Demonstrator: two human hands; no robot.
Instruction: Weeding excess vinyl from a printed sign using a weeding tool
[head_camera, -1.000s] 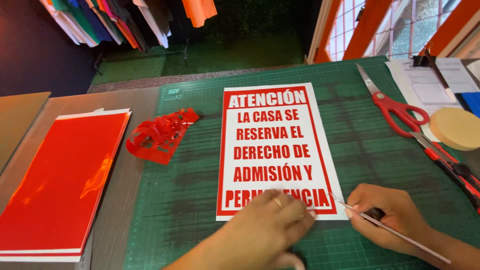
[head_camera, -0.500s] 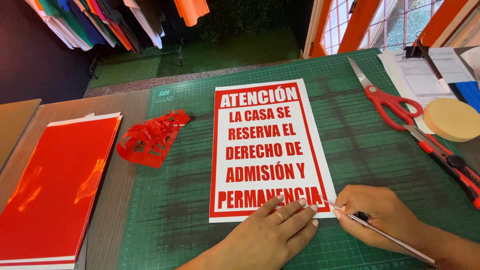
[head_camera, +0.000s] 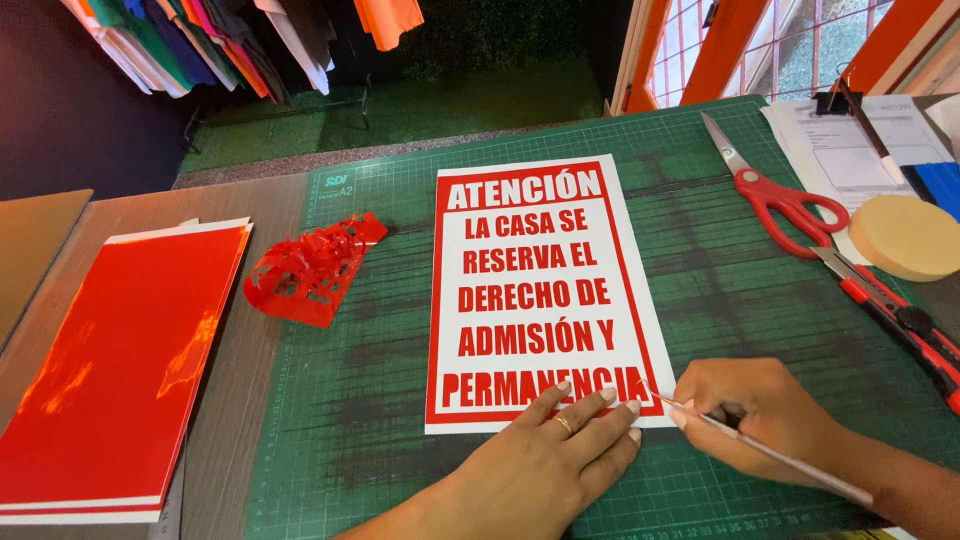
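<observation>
A white sign sheet (head_camera: 540, 300) with red lettering and a red border lies on the green cutting mat (head_camera: 380, 470). My left hand (head_camera: 545, 465) lies flat with fingers spread on the sheet's bottom edge; a ring is on one finger. My right hand (head_camera: 765, 420) grips a thin metal picking tool (head_camera: 770, 452) like a pen. Its tip touches the sheet's lower right corner, at the end of the last line of lettering.
A crumpled scrap of red vinyl (head_camera: 310, 270) lies left of the sign. A stack of red vinyl sheets (head_camera: 110, 370) sits at far left. Red scissors (head_camera: 780, 195), a red utility knife (head_camera: 895, 315), a tan round pad (head_camera: 905, 235) and a clipboard with papers (head_camera: 850, 150) lie at right.
My left hand slid down and flattened on the sheet's bottom edge. My right hand moved the tool tip closer to the lower right corner. The camera view shifted slightly.
</observation>
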